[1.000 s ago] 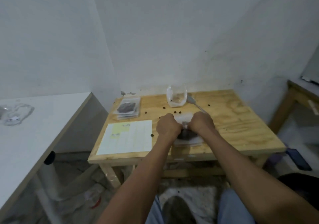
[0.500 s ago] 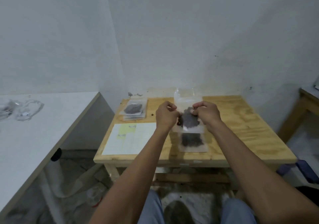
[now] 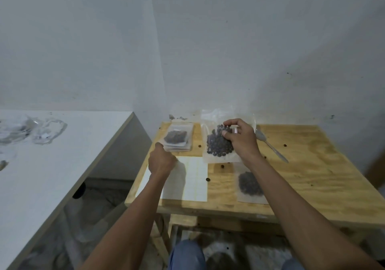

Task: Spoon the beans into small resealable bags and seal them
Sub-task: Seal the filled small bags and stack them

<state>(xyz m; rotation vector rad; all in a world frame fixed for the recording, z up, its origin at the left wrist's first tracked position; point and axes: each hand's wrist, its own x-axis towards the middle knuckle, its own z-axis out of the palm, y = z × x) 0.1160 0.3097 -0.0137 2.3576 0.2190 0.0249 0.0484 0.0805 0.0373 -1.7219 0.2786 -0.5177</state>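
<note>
My right hand (image 3: pixel 242 139) pinches a small clear bag of dark beans (image 3: pixel 218 147) by its top and holds it above the wooden table (image 3: pixel 312 165). My left hand (image 3: pixel 161 160) hovers over a white label sheet (image 3: pixel 191 178), its thumb tip at the near left corner of a stack of filled bags (image 3: pixel 178 137). Its fingers curl under and nothing shows in them. Another filled bag (image 3: pixel 250 184) lies flat near the front edge, below my right wrist. A metal spoon (image 3: pixel 270 147) lies to the right of my right hand.
Loose beans (image 3: pixel 222 166) are scattered over the table top. A crumpled clear plastic bag (image 3: pixel 210 114) stands at the back against the wall. A white table (image 3: pixel 52 176) on the left carries empty plastic bags (image 3: pixel 31 132). My knees are below the front edge.
Both hands lifted the bean bag off the table. My left hand then let go and moved left toward the stack. My right hand now holds the bag alone.
</note>
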